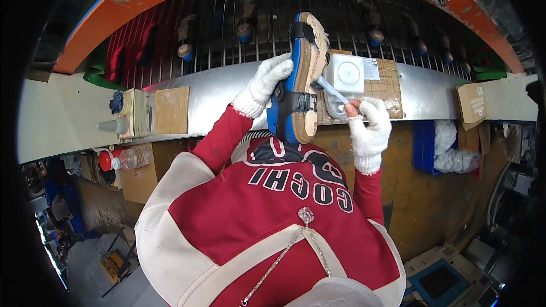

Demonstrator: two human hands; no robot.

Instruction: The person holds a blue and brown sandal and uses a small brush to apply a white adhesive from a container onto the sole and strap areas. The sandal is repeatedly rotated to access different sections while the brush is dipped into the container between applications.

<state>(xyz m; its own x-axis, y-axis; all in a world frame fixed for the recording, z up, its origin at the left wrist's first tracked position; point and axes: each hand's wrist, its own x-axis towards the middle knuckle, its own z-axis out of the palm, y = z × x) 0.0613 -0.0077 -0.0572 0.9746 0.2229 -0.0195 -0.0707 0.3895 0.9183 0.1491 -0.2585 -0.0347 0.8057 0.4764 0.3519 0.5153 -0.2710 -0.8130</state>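
Note:
My left hand (265, 83), in a white knit glove, grips a sandal on a blue shoe last (301, 82) from its left side. The sandal is held lengthwise with its pale tan underside showing, and black straps wrap over its edges. A light-coloured brush (333, 89) is closed in my right hand (369, 132), whose gloved fingers pinch the handle with bare fingertips showing. The brush tip meets the edge of the underside near the middle strap. Just right of the sandal stands a square white container (348, 73), with a round white cup (336, 108) nearer me, partly behind the brush.
Beyond the metal ledge (216, 94) runs a rack of thin rods (216, 28) carrying several sandals on lasts. Cardboard (388, 88) lies under the containers. A small box with a cone (116, 125) stands left, a blue crate (424, 146) with plastic bags right.

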